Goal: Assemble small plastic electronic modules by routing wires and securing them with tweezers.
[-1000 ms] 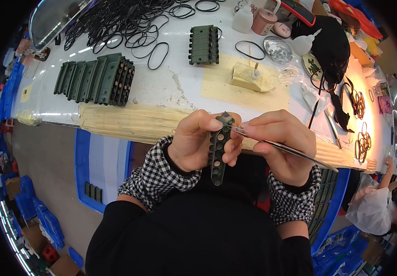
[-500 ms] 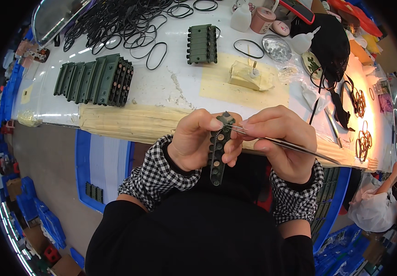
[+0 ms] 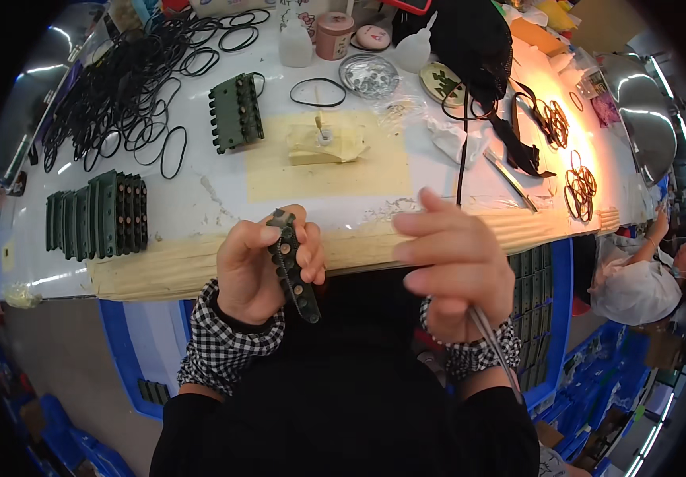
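Note:
My left hand [image 3: 247, 274] is closed around a dark green piece with a row of round wheels [image 3: 293, 274] and a black toothed band on its side, like the running gear of a model tank. The thumb presses near its upper end. To the right, apart from the piece, my right hand [image 3: 464, 258] is raised, its front fingers stretched out and blurred. Metal tweezers [image 3: 495, 346] are tucked in its lower fingers, tips pointing down toward the wrist. Similar green pieces stand in a row [image 3: 96, 215] at the table's left, and a smaller group [image 3: 237, 119] lies farther back.
Many black rubber loops [image 3: 116, 107] are heaped at the back left. A tape-covered block [image 3: 327, 147] bearing a small cup and stick sits mid-table, before a foil dish of small parts [image 3: 368, 75]. Another pair of tweezers [image 3: 511, 181] lies right. A co-worker [image 3: 633, 278] sits far right.
My right hand has drawn away from the green piece, and its tweezers have swung down into the palm. The view has shifted, while my left hand keeps hold of the piece.

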Motion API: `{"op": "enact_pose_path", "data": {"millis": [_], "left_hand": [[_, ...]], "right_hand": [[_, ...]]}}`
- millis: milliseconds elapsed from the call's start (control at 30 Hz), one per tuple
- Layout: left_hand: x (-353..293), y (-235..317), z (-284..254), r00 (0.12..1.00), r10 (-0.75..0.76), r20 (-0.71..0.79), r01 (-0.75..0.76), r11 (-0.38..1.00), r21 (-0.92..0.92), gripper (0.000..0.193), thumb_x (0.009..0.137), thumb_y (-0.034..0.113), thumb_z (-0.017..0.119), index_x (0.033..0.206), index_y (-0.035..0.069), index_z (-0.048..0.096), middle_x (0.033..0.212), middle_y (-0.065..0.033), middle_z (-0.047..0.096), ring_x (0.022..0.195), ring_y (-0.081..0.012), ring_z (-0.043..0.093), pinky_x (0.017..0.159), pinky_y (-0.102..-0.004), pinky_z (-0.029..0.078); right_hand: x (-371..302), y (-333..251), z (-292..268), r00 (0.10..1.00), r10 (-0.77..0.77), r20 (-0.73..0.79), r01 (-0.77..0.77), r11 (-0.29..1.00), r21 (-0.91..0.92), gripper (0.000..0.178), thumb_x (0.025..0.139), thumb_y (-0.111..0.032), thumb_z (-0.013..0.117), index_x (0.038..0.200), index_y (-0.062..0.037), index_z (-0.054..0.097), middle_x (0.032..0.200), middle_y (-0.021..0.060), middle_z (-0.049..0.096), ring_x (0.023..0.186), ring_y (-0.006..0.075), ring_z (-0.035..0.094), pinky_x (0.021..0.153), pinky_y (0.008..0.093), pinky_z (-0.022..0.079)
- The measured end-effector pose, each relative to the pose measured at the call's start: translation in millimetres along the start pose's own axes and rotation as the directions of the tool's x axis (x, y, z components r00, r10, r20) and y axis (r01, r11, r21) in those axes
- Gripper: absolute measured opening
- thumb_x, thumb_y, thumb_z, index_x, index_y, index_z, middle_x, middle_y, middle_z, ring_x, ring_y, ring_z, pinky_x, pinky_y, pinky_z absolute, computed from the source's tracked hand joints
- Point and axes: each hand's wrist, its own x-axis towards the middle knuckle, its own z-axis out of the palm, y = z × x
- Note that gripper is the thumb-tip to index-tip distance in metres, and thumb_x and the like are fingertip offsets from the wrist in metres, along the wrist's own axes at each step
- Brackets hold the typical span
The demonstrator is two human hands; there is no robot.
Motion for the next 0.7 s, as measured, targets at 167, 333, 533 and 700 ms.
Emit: {"op": "enact_pose_path", "data": {"millis": [167, 333, 533, 700], "left_hand": [[-2.2, 2.8, 4.4, 0.991, 0.069, -0.117, -0.045, 0.979, 0.198, 0.022, 0.088, 0.026, 0.046, 0.093, 0.005, 0.048, 0.079, -0.0058, 0.050, 0.074, -0.0186, 0.052, 0.074, -0.0354, 0.047], [-3.4, -3.3, 14.6, 0.978, 0.082, -0.192, -0.031, 0.967, 0.253, 0.026, 0.094, 0.024, 0.042, 0.107, 0.003, 0.049, 0.090, -0.0083, 0.052, 0.083, -0.0206, 0.054, 0.080, -0.0370, 0.047], [-5.6, -6.3, 18.6, 0.983, 0.078, -0.165, -0.041, 0.976, 0.214, 0.030, 0.096, 0.023, 0.039, 0.114, 0.001, 0.048, 0.095, -0.0096, 0.053, 0.088, -0.0220, 0.056, 0.083, -0.0390, 0.047], [-11.2, -5.5, 15.6, 0.977, 0.092, -0.193, -0.059, 0.984, 0.171, 0.032, 0.097, 0.023, 0.042, 0.114, -0.003, 0.049, 0.094, -0.0130, 0.060, 0.088, -0.0241, 0.060, 0.086, -0.0437, 0.050]], "right_hand": [[-24.3, 65.0, -94.3, 0.749, 0.477, -0.460, -0.614, 0.761, -0.211, 0.019, 0.096, -0.011, 0.051, 0.099, 0.0042, 0.062, 0.079, 0.0026, 0.058, 0.067, 0.0056, 0.043, 0.060, 0.0209, 0.037], [-76.5, 173.3, -246.9, 0.644, 0.386, -0.661, -0.764, 0.278, -0.582, 0.028, 0.087, -0.031, 0.064, 0.093, -0.0044, 0.070, 0.071, 0.0105, 0.066, 0.062, 0.0183, 0.061, 0.061, 0.0321, 0.047], [-82.5, 243.7, -307.1, 0.549, 0.521, -0.654, -0.724, -0.095, -0.684, 0.038, 0.083, -0.042, 0.064, 0.092, -0.0056, 0.071, 0.082, 0.0189, 0.067, 0.080, 0.0328, 0.066, 0.071, 0.0396, 0.049], [-75.6, 269.5, -309.4, 0.506, 0.583, -0.636, -0.746, -0.074, -0.661, 0.030, 0.078, -0.036, 0.069, 0.091, -0.0091, 0.072, 0.081, 0.0120, 0.070, 0.078, 0.0255, 0.068, 0.072, 0.0358, 0.051]]}}
